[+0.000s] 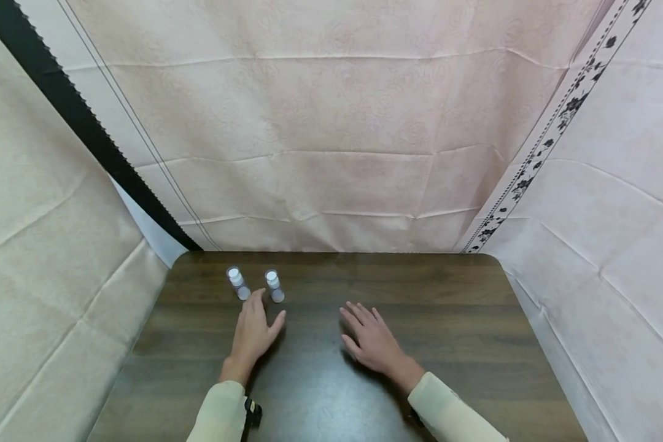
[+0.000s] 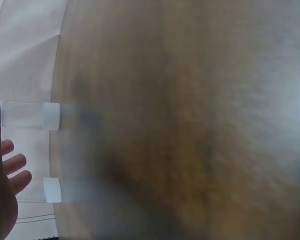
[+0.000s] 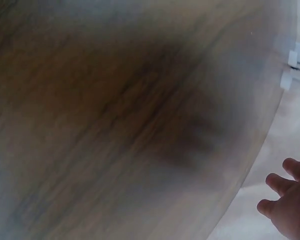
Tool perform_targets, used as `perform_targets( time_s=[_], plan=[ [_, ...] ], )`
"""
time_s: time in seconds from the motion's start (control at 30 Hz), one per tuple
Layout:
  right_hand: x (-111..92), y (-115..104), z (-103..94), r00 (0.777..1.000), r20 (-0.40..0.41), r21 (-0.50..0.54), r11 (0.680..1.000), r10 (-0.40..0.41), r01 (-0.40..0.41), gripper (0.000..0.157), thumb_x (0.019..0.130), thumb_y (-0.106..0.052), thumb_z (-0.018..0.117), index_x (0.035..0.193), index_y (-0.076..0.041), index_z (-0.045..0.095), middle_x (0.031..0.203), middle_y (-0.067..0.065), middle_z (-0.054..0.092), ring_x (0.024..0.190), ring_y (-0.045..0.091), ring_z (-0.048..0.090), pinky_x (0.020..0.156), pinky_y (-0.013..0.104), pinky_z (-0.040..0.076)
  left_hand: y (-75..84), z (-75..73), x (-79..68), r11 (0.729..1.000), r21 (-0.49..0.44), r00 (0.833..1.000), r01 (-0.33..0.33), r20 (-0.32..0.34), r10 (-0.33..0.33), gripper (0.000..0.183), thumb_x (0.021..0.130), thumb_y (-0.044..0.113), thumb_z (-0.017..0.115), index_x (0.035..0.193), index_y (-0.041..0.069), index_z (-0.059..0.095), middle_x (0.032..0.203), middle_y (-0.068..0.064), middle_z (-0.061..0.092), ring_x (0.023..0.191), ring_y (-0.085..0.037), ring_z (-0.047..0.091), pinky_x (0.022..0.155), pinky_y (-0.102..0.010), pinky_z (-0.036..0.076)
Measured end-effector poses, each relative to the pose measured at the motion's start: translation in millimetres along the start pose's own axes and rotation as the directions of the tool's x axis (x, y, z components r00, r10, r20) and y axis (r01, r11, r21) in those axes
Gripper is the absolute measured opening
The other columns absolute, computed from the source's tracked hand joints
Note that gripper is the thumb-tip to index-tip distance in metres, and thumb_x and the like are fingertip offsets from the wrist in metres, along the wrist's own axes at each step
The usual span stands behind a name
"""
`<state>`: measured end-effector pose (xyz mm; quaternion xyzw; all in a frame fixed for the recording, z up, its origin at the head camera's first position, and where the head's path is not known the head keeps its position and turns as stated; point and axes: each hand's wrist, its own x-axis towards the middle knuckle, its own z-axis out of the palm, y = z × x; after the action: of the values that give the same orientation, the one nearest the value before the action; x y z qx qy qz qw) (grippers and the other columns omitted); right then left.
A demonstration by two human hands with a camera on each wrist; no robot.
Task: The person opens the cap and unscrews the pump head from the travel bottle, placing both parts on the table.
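Observation:
Two small clear cylinders with white ends stand near the far edge of the brown table. In the head view my left hand (image 1: 252,334) reaches toward them with its thumb spread from the fingers. Its fingertips overlap the lower end of the left cylinder (image 1: 239,283), while the right cylinder (image 1: 274,286) stands just beyond the gap between thumb and fingers. Both cylinders' white parts also show beside the left fingers (image 2: 15,164) in the left wrist view. My right hand (image 1: 377,342) hovers low over the table's middle, fingers extended, holding nothing.
The dark wood-grain table (image 1: 447,307) has rounded far corners. A pale patterned cloth (image 1: 331,123) hangs behind it, with more cloth on the left and right sides. A black band (image 1: 88,116) runs down the left cloth join.

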<state>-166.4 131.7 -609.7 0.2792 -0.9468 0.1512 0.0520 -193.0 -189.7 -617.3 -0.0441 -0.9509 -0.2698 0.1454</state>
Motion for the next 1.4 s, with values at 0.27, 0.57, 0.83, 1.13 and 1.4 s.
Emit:
perform_targets(
  time_s=[0.27, 0.57, 0.83, 1.13, 1.4],
  plan=[
    [8.8, -14.1, 3.6, 0.998, 0.046, -0.016, 0.999, -0.039, 0.040, 0.061, 0.106, -0.045, 0.051, 0.160, -0.019, 0.038, 0.165, 0.010, 0.039, 0.150, 0.033, 0.040, 0.119, 0.061, 0.033, 3.2, -0.7, 18.5, 0.992, -0.084, 0.995, 0.097, 0.032, -0.095, 0.088, 0.095, 0.044, 0.068, 0.156, -0.004, 0.027, 0.157, -0.030, 0.037, 0.145, -0.045, 0.040, 0.117, -0.059, 0.036],
    [11.9, -22.1, 3.5, 0.993, 0.100, -0.028, 0.998, -0.061, 0.064, 0.062, 0.106, -0.046, 0.050, 0.161, -0.021, 0.036, 0.166, 0.008, 0.037, 0.151, 0.031, 0.039, 0.120, 0.059, 0.033, 2.3, 5.0, 34.8, 0.972, -0.151, 0.983, 0.178, 0.081, -0.167, 0.096, 0.095, 0.045, 0.068, 0.161, -0.002, 0.017, 0.161, -0.031, 0.030, 0.148, -0.046, 0.035, 0.120, -0.058, 0.032],
    [14.0, -30.8, 12.8, 0.990, 0.107, -0.009, 0.995, -0.096, 0.097, 0.062, 0.106, -0.046, 0.051, 0.161, -0.020, 0.036, 0.166, 0.008, 0.037, 0.151, 0.031, 0.038, 0.120, 0.060, 0.033, 0.1, 14.0, 45.6, 0.915, -0.287, 0.959, 0.283, 0.106, -0.264, 0.097, 0.094, 0.043, 0.072, 0.161, 0.000, 0.017, 0.162, -0.030, 0.031, 0.150, -0.045, 0.033, 0.121, -0.059, 0.030],
    [21.4, -32.5, 14.4, 0.989, 0.114, -0.012, 0.996, -0.090, 0.092, 0.063, 0.106, -0.048, 0.050, 0.162, -0.023, 0.035, 0.167, 0.007, 0.036, 0.152, 0.031, 0.037, 0.120, 0.061, 0.031, -3.7, 19.2, 54.5, 0.824, -0.452, 0.939, 0.343, 0.146, -0.310, 0.092, 0.093, 0.034, 0.077, 0.158, 0.001, 0.020, 0.159, -0.027, 0.040, 0.148, -0.041, 0.039, 0.122, -0.056, 0.030],
    [26.1, -31.5, 15.8, 0.990, 0.119, -0.028, 0.997, -0.074, 0.078, 0.063, 0.106, -0.050, 0.050, 0.161, -0.023, 0.036, 0.166, 0.006, 0.037, 0.151, 0.031, 0.038, 0.120, 0.061, 0.031, -3.2, 20.1, 53.6, 0.784, -0.521, 0.937, 0.338, 0.104, -0.335, 0.074, 0.092, 0.021, 0.079, 0.146, -0.002, 0.035, 0.145, -0.030, 0.054, 0.139, -0.043, 0.050, 0.117, -0.056, 0.037]
  ],
)
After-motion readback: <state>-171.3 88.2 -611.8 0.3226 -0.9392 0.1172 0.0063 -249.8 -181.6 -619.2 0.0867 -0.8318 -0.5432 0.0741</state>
